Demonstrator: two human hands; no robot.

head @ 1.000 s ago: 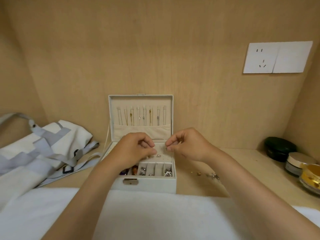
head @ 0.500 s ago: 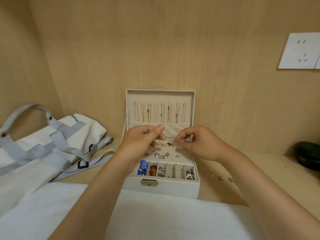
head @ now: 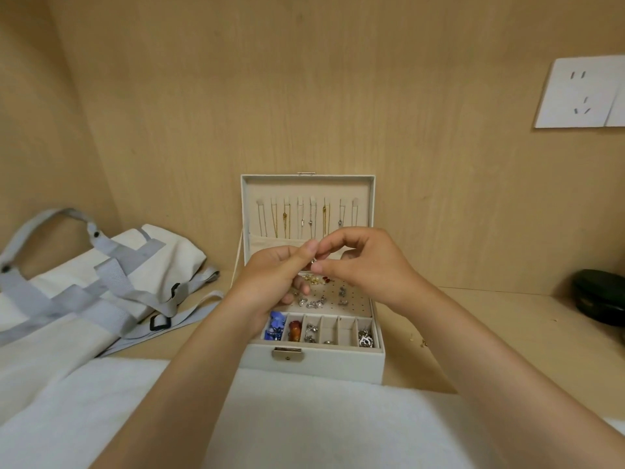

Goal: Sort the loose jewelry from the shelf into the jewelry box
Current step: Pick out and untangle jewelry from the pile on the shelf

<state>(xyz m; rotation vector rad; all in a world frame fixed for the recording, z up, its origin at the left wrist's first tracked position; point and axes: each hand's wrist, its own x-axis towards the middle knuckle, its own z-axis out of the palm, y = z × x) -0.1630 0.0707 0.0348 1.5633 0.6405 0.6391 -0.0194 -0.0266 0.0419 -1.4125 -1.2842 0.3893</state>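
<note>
A small silver piece (head: 314, 262) sits right where the two grips meet. The left hand (head: 274, 277) pinches it from the left, and the right hand (head: 368, 265) clamps thumb and forefinger on it from the right. It is held above the open jewelry box (head: 321, 367) on the shelf (head: 473, 319). It is too small to tell its long axis or heading.

The tiny silvery piece (head: 314, 262) pinched between left hand (head: 270, 279) and right hand (head: 365, 265) above the white open jewelry box (head: 314, 363) is too small to identify. Right of the box, the picture's edge cuts off the white wall socket plate (head: 575, 93) and the dark round container (head: 602, 299).
</note>
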